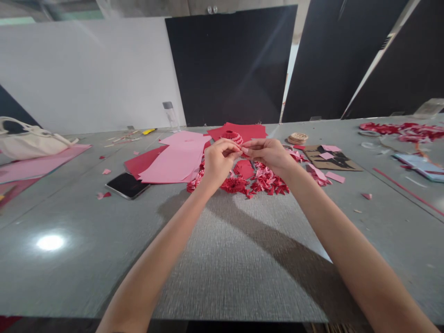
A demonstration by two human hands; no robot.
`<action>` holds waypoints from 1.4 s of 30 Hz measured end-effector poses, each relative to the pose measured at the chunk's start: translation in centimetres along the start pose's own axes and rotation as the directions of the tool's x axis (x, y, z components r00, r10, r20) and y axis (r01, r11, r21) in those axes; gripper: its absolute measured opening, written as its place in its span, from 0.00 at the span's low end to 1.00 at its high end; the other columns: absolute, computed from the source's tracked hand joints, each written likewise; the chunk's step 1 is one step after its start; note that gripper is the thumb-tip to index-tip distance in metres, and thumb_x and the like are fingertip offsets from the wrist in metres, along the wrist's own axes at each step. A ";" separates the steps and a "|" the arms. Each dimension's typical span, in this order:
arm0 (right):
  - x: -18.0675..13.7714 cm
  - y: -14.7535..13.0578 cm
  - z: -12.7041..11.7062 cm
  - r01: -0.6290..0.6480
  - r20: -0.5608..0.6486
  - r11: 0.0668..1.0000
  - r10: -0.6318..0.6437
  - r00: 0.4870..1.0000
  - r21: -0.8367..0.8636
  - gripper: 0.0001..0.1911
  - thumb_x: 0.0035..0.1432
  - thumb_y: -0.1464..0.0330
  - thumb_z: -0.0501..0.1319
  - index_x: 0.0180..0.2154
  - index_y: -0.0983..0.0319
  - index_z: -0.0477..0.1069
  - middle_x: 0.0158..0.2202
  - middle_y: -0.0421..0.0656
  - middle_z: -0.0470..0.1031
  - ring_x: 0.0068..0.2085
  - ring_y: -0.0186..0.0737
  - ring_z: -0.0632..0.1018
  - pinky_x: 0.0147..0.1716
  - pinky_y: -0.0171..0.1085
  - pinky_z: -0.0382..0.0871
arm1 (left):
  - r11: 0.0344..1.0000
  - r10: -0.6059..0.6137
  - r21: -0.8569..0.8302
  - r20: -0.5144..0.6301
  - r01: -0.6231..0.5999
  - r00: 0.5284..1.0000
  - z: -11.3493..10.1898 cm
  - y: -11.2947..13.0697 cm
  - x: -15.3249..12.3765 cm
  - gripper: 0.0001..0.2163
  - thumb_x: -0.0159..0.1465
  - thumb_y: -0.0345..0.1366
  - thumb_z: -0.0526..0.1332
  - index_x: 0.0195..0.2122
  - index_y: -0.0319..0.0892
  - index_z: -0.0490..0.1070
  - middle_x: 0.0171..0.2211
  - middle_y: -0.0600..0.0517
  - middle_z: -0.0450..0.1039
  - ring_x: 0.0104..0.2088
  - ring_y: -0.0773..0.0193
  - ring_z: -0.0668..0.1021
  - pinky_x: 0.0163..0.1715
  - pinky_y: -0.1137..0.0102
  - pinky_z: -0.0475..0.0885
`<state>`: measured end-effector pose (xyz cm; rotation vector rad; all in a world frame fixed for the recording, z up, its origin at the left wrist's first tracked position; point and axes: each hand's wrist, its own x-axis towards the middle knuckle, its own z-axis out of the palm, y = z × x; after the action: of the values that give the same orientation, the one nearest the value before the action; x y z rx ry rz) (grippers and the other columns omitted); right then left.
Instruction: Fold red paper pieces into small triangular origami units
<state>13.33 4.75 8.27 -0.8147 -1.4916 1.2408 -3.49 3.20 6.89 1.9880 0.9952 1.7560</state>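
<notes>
My left hand point(222, 159) and my right hand point(265, 155) meet above the middle of the table, fingertips pinched close together. Whatever is between them is too small and too covered by the fingers to make out. Just below lie a heap of small folded red and pink paper pieces point(268, 178), a round red pleated paper piece point(235, 184) and a flat red paper piece point(244, 169). Behind my left fingers stands a rounded red-and-pink folded-paper form point(231, 136), partly hidden.
Pink sheets point(176, 159) overlap red paper at left, beside a black phone point(127, 186). A clear bottle point(170, 115), yellow cutter point(149, 131) and white bag point(34, 141) stand farther back. Rightward are a wooden disc point(297, 138), brown board point(347, 163) and blue notebook point(425, 166).
</notes>
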 end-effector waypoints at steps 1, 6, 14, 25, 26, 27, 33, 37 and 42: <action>0.0 0.0 0.0 0.021 0.006 1.000 -0.021 1.000 -0.012 0.14 0.40 0.65 0.75 0.32 0.60 0.80 0.34 0.43 0.81 0.38 0.39 0.80 0.46 0.40 0.75 | 0.997 -0.063 -0.046 0.000 0.063 0.998 0.0 0.1 0.0 0.05 0.55 0.28 0.66 0.24 0.43 0.74 0.34 0.51 0.77 0.35 0.64 0.78 0.38 0.67 0.75; 0.2 0.1 0.0 0.118 0.038 0.992 -0.117 0.992 -0.041 0.15 0.42 0.62 0.75 0.34 0.58 0.80 0.38 0.42 0.81 0.41 0.40 0.81 0.48 0.42 0.75 | 0.942 -0.278 -0.208 -0.035 0.265 0.960 -0.2 0.4 0.1 0.03 0.50 0.33 0.70 0.25 0.43 0.77 0.33 0.50 0.79 0.37 0.60 0.79 0.42 0.64 0.75; -0.2 -0.3 0.6 0.162 0.054 0.986 -0.160 0.986 -0.043 0.16 0.45 0.61 0.73 0.37 0.58 0.79 0.38 0.43 0.81 0.41 0.41 0.80 0.49 0.43 0.75 | 0.872 -0.418 -0.312 -0.070 0.378 0.906 -0.3 0.9 0.3 0.04 0.48 0.30 0.70 0.25 0.44 0.77 0.29 0.52 0.79 0.33 0.62 0.79 0.40 0.65 0.75; -0.5 -1.3 0.3 0.189 0.037 0.969 -0.185 0.982 -0.157 0.18 0.39 0.59 0.75 0.30 0.60 0.73 0.31 0.42 0.78 0.36 0.40 0.80 0.42 0.42 0.76 | 0.836 -0.409 -0.379 0.055 0.398 0.911 -0.4 1.3 0.3 0.05 0.53 0.31 0.69 0.31 0.42 0.78 0.34 0.50 0.81 0.37 0.62 0.81 0.45 0.63 0.77; -0.6 -1.5 0.2 0.210 0.065 0.961 -0.201 0.977 -0.179 0.18 0.39 0.60 0.75 0.30 0.60 0.74 0.31 0.42 0.79 0.37 0.41 0.81 0.42 0.42 0.76 | 0.831 -0.410 -0.390 0.051 0.397 0.910 -0.4 1.3 0.3 0.04 0.53 0.31 0.69 0.31 0.42 0.78 0.34 0.50 0.81 0.37 0.62 0.81 0.45 0.63 0.77; -0.6 -1.6 0.2 0.227 0.089 0.952 -0.213 0.973 -0.205 0.18 0.38 0.60 0.76 0.31 0.60 0.75 0.31 0.43 0.79 0.37 0.42 0.81 0.42 0.42 0.76 | 0.827 -0.414 -0.397 0.051 0.398 0.909 -0.4 1.4 0.3 0.04 0.53 0.31 0.69 0.31 0.42 0.78 0.34 0.50 0.80 0.37 0.62 0.81 0.45 0.63 0.77; -0.7 -1.7 -0.1 0.306 0.124 0.911 -0.282 0.951 -0.276 0.11 0.43 0.63 0.73 0.30 0.60 0.78 0.33 0.43 0.81 0.39 0.43 0.81 0.43 0.43 0.77 | 0.800 -0.448 -0.407 0.085 0.441 0.890 -0.5 1.5 0.3 0.05 0.53 0.32 0.69 0.31 0.42 0.78 0.35 0.50 0.80 0.38 0.62 0.81 0.46 0.64 0.77; -0.6 -1.5 -0.1 0.307 0.088 0.898 -0.295 0.952 -0.316 0.06 0.46 0.64 0.72 0.27 0.59 0.79 0.30 0.42 0.80 0.36 0.42 0.81 0.42 0.43 0.76 | 0.781 -0.463 -0.432 0.084 0.451 0.882 -0.4 1.4 0.3 0.05 0.51 0.31 0.70 0.30 0.41 0.78 0.33 0.50 0.80 0.36 0.63 0.81 0.46 0.64 0.77; -0.5 -1.4 -0.2 0.311 0.096 0.880 -0.297 0.950 -0.359 0.06 0.48 0.64 0.70 0.28 0.59 0.80 0.29 0.42 0.80 0.35 0.42 0.80 0.40 0.43 0.76 | 0.803 -0.454 -0.400 0.068 0.441 0.888 -0.4 1.4 0.3 0.04 0.52 0.30 0.69 0.30 0.41 0.78 0.32 0.50 0.80 0.36 0.63 0.81 0.46 0.63 0.77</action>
<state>13.77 4.00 9.44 -0.7619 -1.8380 0.7524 -3.47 2.35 8.10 1.3367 0.9206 1.5674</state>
